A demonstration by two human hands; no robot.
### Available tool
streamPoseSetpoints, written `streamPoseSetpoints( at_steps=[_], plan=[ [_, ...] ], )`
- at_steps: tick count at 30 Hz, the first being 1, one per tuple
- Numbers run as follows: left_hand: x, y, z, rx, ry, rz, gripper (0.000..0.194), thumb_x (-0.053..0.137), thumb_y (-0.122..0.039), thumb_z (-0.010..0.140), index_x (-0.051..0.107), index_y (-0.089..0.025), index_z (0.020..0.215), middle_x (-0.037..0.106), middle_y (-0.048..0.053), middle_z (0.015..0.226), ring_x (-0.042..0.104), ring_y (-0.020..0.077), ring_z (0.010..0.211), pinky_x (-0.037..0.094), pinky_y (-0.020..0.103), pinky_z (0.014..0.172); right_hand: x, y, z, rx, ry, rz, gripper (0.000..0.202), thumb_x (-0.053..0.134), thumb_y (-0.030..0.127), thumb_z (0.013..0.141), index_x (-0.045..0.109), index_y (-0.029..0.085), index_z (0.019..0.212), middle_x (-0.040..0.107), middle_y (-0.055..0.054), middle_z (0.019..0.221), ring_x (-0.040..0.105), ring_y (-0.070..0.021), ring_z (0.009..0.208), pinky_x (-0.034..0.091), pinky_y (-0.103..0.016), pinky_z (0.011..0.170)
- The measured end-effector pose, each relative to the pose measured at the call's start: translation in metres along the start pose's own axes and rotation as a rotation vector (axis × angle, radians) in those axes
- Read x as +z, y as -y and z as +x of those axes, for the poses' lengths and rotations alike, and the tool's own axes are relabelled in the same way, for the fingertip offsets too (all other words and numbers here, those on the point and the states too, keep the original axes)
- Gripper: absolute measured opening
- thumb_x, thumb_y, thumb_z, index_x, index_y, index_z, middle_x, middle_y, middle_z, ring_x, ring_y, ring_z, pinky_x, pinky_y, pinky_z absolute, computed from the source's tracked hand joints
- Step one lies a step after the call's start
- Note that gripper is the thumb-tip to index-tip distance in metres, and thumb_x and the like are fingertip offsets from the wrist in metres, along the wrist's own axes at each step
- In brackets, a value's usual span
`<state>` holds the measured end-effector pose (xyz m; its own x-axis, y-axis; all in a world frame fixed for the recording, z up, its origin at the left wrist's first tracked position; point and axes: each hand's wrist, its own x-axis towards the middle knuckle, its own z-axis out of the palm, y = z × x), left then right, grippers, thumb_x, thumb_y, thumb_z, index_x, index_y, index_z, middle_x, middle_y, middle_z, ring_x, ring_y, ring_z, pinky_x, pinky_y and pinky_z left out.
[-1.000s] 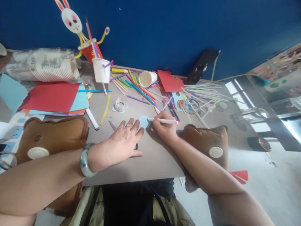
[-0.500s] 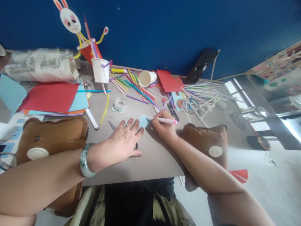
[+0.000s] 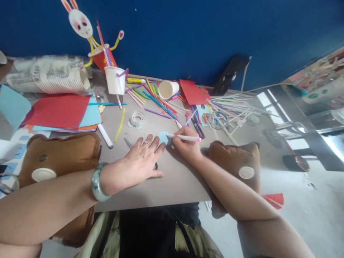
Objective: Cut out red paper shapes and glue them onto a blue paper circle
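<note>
A small light-blue paper circle (image 3: 163, 137) lies on the grey table between my hands. My left hand (image 3: 142, 157) is spread flat, its fingertips at the circle's left edge. Beneath that hand lies a pair of scissors (image 3: 128, 143), mostly hidden; a blade tip and part of a dark handle show. My right hand (image 3: 186, 145) is closed around a white marker with a pink end (image 3: 189, 138), its tip at the right side of the circle. Whether a mark shows on the paper is too small to tell.
Behind my hands are a roll of tape (image 3: 137, 119), loose pipe cleaners (image 3: 161, 102) and a paper cup (image 3: 168, 89). Coloured paper (image 3: 57, 111) and stacked cups (image 3: 61, 79) lie left. A rabbit figure (image 3: 80, 23) stands at the back. Brown cushions (image 3: 233, 157) flank my arms.
The marker and my right fingers have shifted very slightly to the left and down over the blue circle. My left hand stays nearly in place.
</note>
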<state>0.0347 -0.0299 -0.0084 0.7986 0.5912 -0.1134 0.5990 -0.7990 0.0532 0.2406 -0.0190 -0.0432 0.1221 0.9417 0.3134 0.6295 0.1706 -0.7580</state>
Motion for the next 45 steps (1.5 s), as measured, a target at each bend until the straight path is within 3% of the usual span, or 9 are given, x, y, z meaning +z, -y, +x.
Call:
streamPoseSetpoints(
  at_steps=[4,16,30,41,45],
  plan=[
    [-0.003,0.001,0.005,-0.009,0.03,-0.017,0.086,0.06,-0.065,0.085,0.042,-0.005,0.146,0.045,0.022,0.149,0.037,0.0391,0.138,0.035,0.05,0.108,0.0,-0.001,0.0,-0.013,0.004,0.002,0.009,0.058,0.022,0.072,0.054,0.022,0.063,0.057,0.003,0.054,0.05,-0.0126,0.049,0.038,-0.026,0.05],
    [0.008,0.008,0.007,0.034,-0.047,-0.041,0.08,0.061,-0.064,0.083,0.046,-0.01,0.14,0.047,0.02,0.145,0.038,0.0394,0.135,0.034,0.052,0.106,-0.001,-0.001,0.001,-0.006,-0.019,-0.004,0.011,0.057,0.021,0.072,0.052,0.023,0.063,0.058,0.003,0.055,0.051,-0.0129,0.05,0.039,-0.026,0.05],
    [0.003,0.006,0.006,0.019,-0.045,-0.043,0.078,0.062,-0.062,0.084,0.047,-0.011,0.14,0.049,0.019,0.145,0.039,0.0379,0.134,0.035,0.051,0.107,-0.001,-0.001,0.001,-0.004,-0.011,-0.005,0.011,0.057,0.019,0.072,0.051,0.022,0.063,0.058,0.004,0.055,0.05,-0.0125,0.05,0.039,-0.026,0.051],
    [-0.002,0.003,0.004,-0.001,-0.004,-0.046,0.08,0.062,-0.063,0.085,0.046,-0.01,0.142,0.046,0.02,0.148,0.037,0.0391,0.137,0.034,0.051,0.107,-0.003,0.003,-0.001,-0.029,-0.123,-0.021,0.009,0.055,0.022,0.074,0.052,0.023,0.066,0.058,0.002,0.06,0.055,-0.0149,0.057,0.046,-0.03,0.058],
    [0.005,0.005,0.002,0.007,-0.06,-0.056,0.081,0.061,-0.063,0.085,0.043,-0.01,0.144,0.047,0.021,0.146,0.037,0.0387,0.137,0.031,0.051,0.109,-0.003,0.007,-0.004,-0.024,-0.045,0.011,0.008,0.058,0.024,0.075,0.053,0.023,0.068,0.059,0.002,0.058,0.054,-0.0142,0.053,0.044,-0.028,0.053]
  ],
)
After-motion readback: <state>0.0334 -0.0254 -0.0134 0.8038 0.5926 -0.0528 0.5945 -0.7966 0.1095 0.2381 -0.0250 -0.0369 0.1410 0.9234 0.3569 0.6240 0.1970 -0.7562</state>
